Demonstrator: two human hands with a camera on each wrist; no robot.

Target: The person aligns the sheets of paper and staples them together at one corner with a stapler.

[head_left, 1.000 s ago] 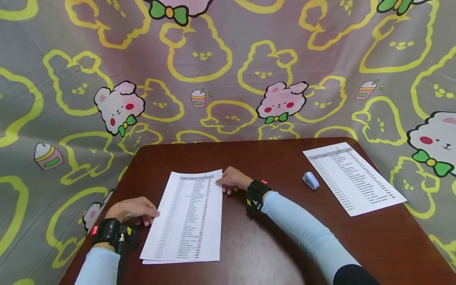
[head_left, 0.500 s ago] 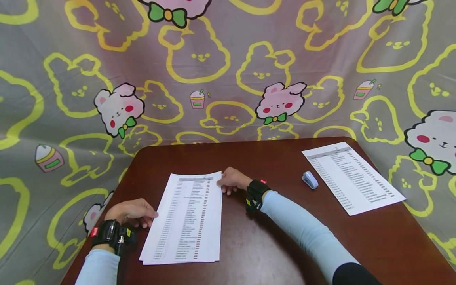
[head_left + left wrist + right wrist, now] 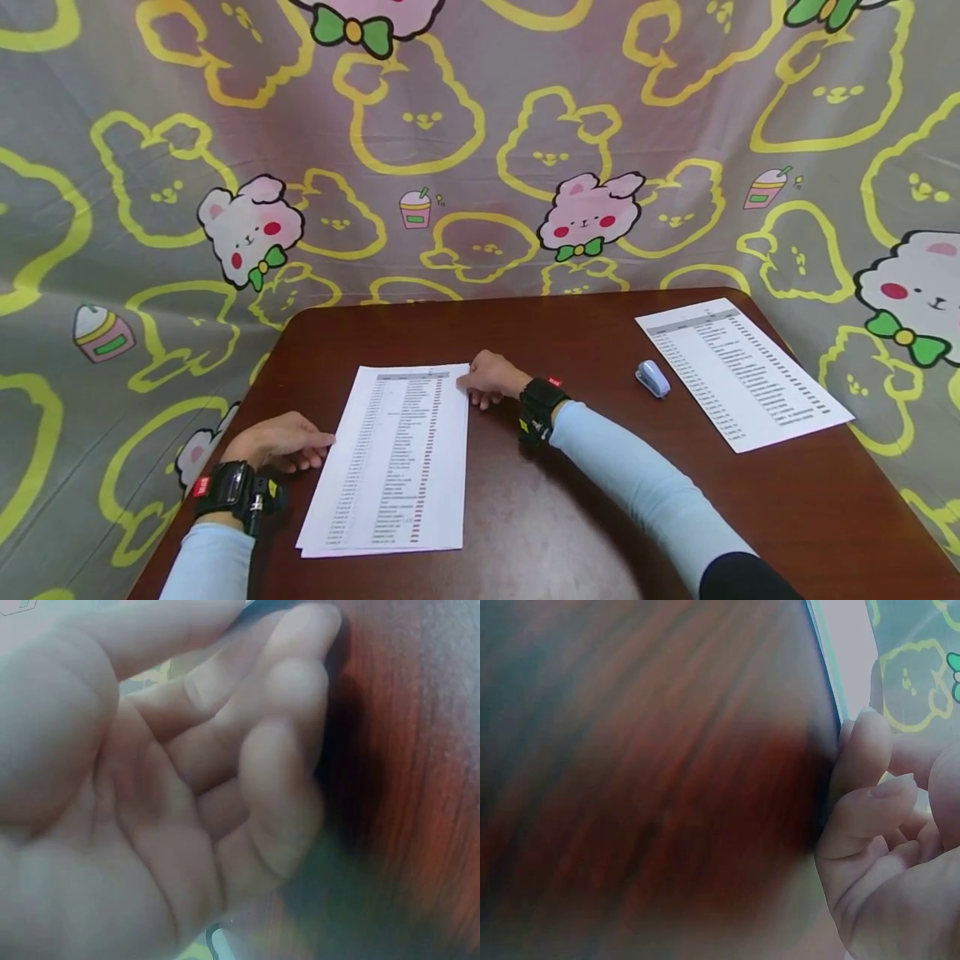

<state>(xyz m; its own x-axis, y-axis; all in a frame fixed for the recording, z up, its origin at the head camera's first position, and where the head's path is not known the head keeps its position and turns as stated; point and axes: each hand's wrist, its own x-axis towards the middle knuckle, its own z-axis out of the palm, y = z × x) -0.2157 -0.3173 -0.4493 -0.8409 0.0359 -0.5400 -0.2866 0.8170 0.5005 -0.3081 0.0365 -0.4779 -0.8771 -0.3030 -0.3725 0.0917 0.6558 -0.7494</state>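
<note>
A small stack of printed paper sheets (image 3: 405, 458) lies on the brown table, its lower edges slightly offset. My left hand (image 3: 288, 440) is at the stack's left edge, thumb and forefinger holding it there. Up close in the left wrist view, the other fingers of the left hand (image 3: 225, 750) curl loosely above the wood. Near the upper right corner, my right hand (image 3: 491, 379) pinches the sheets' edge. In the right wrist view the paper edge (image 3: 847, 667) runs into the fingertips of the right hand (image 3: 889, 817).
A light purple stapler (image 3: 652, 379) lies right of the right hand. Farther right is another printed sheet (image 3: 742, 375), set at an angle on the table (image 3: 570, 500). A patterned cloth (image 3: 465, 150) hangs behind and beside the table.
My left hand has shifted slightly up along the stack's left edge. The sheets have moved a little, and their lower edges line up differently. The right hand stays near the same corner.
</note>
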